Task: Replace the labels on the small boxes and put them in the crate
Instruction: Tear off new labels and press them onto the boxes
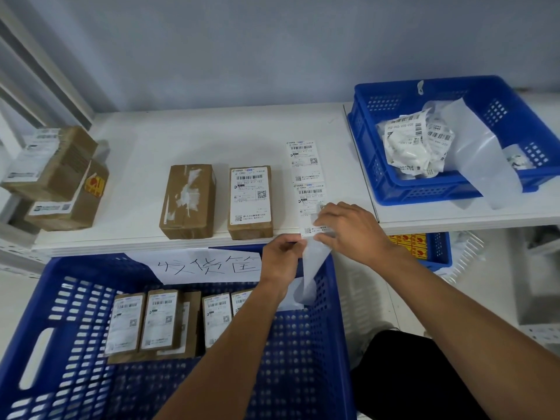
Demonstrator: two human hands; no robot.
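Shelf (127,242) front edge: left hand (283,257), right hand (348,230) on label strip (304,168).

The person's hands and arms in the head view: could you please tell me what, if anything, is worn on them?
Nothing: the left hand and right hand are ungloved, both forearms bare, with no sleeve, watch or ring in view.

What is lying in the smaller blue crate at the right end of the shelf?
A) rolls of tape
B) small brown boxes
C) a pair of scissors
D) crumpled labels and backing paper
D: the smaller blue crate holds a heap of crumpled labels with barcodes and a long strip of backing paper that hangs over its front wall; no boxes show in it.
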